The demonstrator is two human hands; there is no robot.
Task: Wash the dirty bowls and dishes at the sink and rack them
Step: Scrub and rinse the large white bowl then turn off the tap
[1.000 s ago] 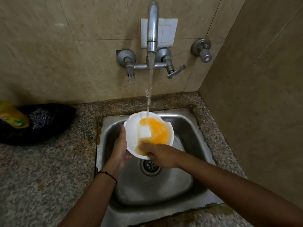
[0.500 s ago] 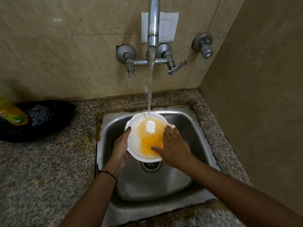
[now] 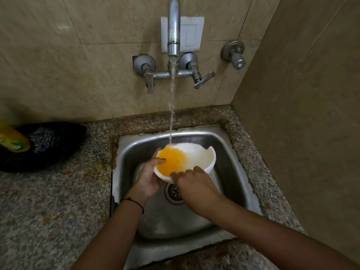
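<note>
Bowl: the white bowl (image 3: 196, 156) is held over the steel sink (image 3: 231, 152), above the drain (image 3: 174, 191) and toward the sink's far edge, tipped down to the left.
Residue: an orange film (image 3: 171, 160) covers the bowl's left half; half a second ago it lay in the middle.
Water: the stream (image 3: 172, 94) from the tap spout (image 3: 174, 26) now strikes the bowl's far-left rim, no longer the centre.
Left hand: the left hand (image 3: 148, 178) grips the left rim, thumb hooked inside onto the orange, fingers underneath.
Right hand: the right hand (image 3: 194, 182) has come off the right side, where its fingers lay spread, to the near rim. Its fingertips touch the inside there. Blur hides whether they pinch the rim or only rub it.
Meaning: this looks like an early rinse. The tilt probably sends orange water out over the left rim, but the film remains, so the bowl is not ready to rack.
Counter: at the granite counter's (image 3: 48, 201) left edge lie a steel scrubber (image 3: 45, 136) and a yellow bottle (image 3: 11, 141).
</note>
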